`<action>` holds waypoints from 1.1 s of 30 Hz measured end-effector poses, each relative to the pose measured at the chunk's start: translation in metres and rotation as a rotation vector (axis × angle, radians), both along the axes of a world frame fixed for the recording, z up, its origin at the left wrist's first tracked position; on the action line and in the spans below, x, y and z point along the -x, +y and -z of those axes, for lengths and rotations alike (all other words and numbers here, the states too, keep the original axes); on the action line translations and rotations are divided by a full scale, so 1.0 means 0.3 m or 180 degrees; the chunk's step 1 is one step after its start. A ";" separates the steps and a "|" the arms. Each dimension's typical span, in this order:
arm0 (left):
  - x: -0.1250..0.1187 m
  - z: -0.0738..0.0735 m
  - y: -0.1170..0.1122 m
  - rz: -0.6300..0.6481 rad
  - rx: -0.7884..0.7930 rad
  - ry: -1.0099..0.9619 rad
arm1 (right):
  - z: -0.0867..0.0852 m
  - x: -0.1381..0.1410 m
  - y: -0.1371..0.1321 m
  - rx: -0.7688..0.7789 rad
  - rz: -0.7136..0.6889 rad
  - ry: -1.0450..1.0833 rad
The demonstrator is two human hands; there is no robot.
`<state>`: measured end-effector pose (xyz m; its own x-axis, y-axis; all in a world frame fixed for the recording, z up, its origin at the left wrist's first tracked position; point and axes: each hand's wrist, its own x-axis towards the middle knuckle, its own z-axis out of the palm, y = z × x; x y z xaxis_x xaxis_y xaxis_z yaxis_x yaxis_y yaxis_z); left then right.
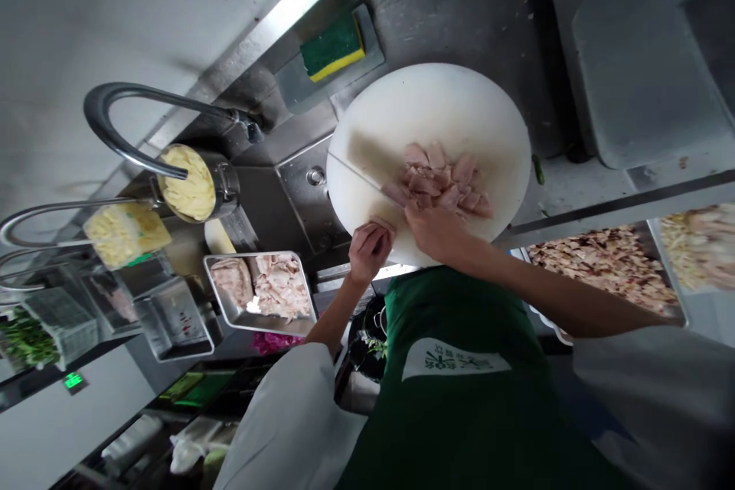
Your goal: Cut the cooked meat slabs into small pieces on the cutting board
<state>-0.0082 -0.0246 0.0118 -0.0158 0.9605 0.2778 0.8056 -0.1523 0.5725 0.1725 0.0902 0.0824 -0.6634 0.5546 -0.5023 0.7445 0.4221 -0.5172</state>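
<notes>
The cut meat [445, 185] is heaped on the round white board [448, 103] on the steel desk [459, 8], the right hand [436, 231] pressed to it, grip unreadable, and the left hand [370, 249] is clenched on the knife [367, 178], so fingertips are best tucked back from the blade.

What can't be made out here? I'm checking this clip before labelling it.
All in the head view:
- Knife: handle covered by the right hand.
- Left hand: what it holds is hidden by its curled fingers.
- Apron print: too small and blurred.
- Chopped-meat tray: partly behind the forearm.
</notes>
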 end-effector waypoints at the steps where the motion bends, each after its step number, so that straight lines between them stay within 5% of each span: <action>1: 0.000 0.005 -0.004 -0.0026 -0.0036 -0.0020 | -0.029 -0.013 -0.031 -0.0025 -0.0061 -0.0113; 5: 0.009 0.025 -0.013 0.0030 -0.0021 0.0048 | -0.126 -0.045 -0.149 0.0060 -0.0475 -0.0319; 9: 0.020 0.035 -0.023 0.0053 0.0054 0.0185 | -0.154 -0.084 -0.194 0.0141 -0.0652 -0.0435; 18: 0.021 0.045 -0.028 0.0144 -0.0047 0.0035 | -0.142 -0.159 -0.212 0.0244 -0.0768 -0.0482; 24: 0.024 0.042 -0.025 0.0123 0.0011 0.0077 | -0.109 -0.090 -0.196 0.0135 -0.0649 -0.0384; 30: 0.022 0.043 -0.017 0.0263 -0.0005 -0.0045 | -0.128 -0.205 -0.274 0.0487 -0.0627 -0.0744; 33: 0.027 0.042 -0.013 0.0253 -0.0055 -0.0134 | -0.077 -0.109 -0.240 0.0312 -0.0602 -0.0603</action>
